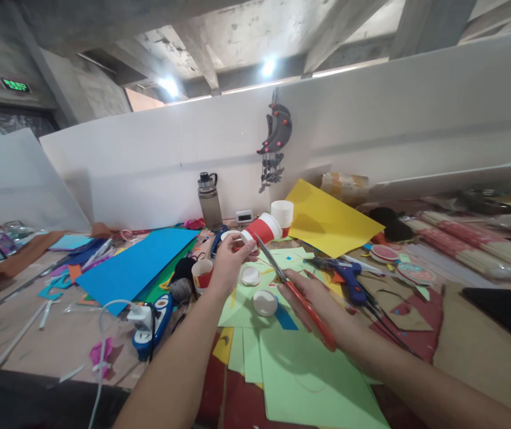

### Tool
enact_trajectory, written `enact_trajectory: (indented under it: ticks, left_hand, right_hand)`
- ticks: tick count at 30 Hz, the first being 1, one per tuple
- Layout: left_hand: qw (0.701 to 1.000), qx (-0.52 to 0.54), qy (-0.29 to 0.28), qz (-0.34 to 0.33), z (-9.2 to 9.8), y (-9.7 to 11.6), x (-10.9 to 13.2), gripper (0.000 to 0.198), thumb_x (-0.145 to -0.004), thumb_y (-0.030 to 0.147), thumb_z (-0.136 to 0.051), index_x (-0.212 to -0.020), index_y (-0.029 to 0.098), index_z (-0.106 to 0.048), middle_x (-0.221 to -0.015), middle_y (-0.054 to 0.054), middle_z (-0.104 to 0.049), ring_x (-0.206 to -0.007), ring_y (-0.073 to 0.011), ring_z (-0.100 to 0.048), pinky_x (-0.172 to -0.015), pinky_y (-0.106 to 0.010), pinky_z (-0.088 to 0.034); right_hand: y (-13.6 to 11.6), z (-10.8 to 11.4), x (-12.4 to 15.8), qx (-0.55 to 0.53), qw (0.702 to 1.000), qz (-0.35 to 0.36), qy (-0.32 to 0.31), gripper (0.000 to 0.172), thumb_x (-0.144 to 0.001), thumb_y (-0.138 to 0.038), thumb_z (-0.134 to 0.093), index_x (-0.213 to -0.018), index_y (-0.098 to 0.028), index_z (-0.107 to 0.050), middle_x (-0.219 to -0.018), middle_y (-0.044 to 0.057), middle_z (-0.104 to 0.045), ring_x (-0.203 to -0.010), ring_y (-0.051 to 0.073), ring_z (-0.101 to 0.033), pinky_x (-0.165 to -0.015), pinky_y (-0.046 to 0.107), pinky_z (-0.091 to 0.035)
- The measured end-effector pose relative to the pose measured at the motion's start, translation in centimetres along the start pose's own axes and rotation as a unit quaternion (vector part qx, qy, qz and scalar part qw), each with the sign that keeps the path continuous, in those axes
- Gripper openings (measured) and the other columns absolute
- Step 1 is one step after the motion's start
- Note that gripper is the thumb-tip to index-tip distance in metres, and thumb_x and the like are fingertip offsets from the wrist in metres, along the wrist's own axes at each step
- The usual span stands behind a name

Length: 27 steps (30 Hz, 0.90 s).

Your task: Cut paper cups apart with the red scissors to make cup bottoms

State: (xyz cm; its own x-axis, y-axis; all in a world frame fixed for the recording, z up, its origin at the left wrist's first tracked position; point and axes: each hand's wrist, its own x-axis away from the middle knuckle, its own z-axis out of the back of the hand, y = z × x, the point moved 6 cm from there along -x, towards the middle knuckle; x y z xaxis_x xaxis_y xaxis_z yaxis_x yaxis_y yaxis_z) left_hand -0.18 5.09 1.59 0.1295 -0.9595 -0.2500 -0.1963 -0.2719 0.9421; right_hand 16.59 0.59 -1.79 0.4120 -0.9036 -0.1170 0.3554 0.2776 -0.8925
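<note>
My left hand (233,256) grips a red and white paper cup (263,227), tilted on its side with its wide end toward the right. In my right hand (311,295) is a pair of scissors (305,307) with red handles, its blades pointing up and left at the cup. The blade tips reach the cup's side; whether they cut into it I cannot tell. Below the hands, two white round pieces (265,302) lie on light green paper (313,369). A stack of paper cups (282,213) stands just behind, and a cut-down red cup (202,274) sits left of my left hand.
A blue glue gun (351,280) with its cable lies to the right. Blue card (142,268) and a power strip (152,328) with a white plug are on the left. Yellow card (331,220) and a water bottle (209,201) stand near the white partition (148,161).
</note>
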Motion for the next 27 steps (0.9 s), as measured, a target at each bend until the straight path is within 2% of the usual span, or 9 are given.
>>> enact_trajectory:
  ticks: [3, 11, 16, 21, 27]
  left_hand:
    - [1.0, -0.002, -0.007, -0.001, -0.1, 0.0, 0.0, 0.04, -0.067, 0.036, -0.075, -0.096, 0.016, -0.056, -0.089, -0.006, -0.064, -0.068, -0.0164, -0.067, -0.06, -0.028, -0.053]
    - [1.0, 0.016, -0.012, 0.023, 0.0, -0.6, -0.1, 0.042, -0.065, 0.038, -0.076, -0.093, 0.016, -0.056, -0.08, -0.004, -0.063, -0.064, -0.0162, -0.066, -0.056, -0.026, -0.052]
    - [0.999, 0.025, -0.015, 0.027, -0.2, -0.4, 0.0, 0.042, -0.064, 0.037, -0.077, -0.094, 0.016, -0.056, -0.081, -0.004, -0.063, -0.066, -0.0161, -0.066, -0.058, -0.026, -0.052]
    - [0.995, 0.084, -0.021, 0.048, -0.5, -0.3, 0.2, 0.041, -0.066, 0.039, -0.076, -0.095, 0.016, -0.056, -0.08, -0.003, -0.063, -0.067, -0.0147, -0.066, -0.058, -0.025, -0.051]
    - [0.997, 0.064, -0.014, 0.034, -0.3, 0.0, 0.0, 0.041, -0.066, 0.036, -0.076, -0.096, 0.016, -0.058, -0.084, -0.004, -0.063, -0.068, -0.0143, -0.066, -0.058, -0.024, -0.052]
  right_hand:
    - [-0.1, 0.1, 0.0, 0.015, 1.0, 0.011, 0.021, 0.029, -0.084, -0.049, -0.044, -0.083, -0.022, -0.053, -0.061, -0.001, -0.055, -0.056, 0.014, -0.053, -0.048, 0.023, -0.037]
    - [-0.9, 0.5, 0.2, 0.1, 0.991, 0.076, 0.052, 0.026, -0.088, -0.043, -0.042, -0.086, -0.021, -0.057, -0.072, 0.001, -0.063, -0.062, 0.015, -0.055, -0.057, 0.024, -0.041]
    - [-0.9, 0.7, 0.1, 0.087, 0.994, 0.055, 0.048, 0.024, -0.086, -0.039, -0.043, -0.083, -0.021, -0.059, -0.068, 0.001, -0.062, -0.063, 0.016, -0.056, -0.055, 0.024, -0.04]
    - [-0.9, 0.9, 0.1, 0.086, 0.995, 0.036, 0.039, 0.026, -0.086, -0.041, -0.043, -0.077, -0.021, -0.057, -0.064, 0.001, -0.059, -0.058, 0.015, -0.053, -0.05, 0.023, -0.037]
    - [-1.1, 0.7, 0.3, 0.109, 0.991, 0.073, 0.039, 0.029, -0.088, -0.046, -0.043, -0.091, -0.02, -0.056, -0.066, -0.002, -0.058, -0.058, 0.014, -0.049, -0.053, 0.023, -0.036]
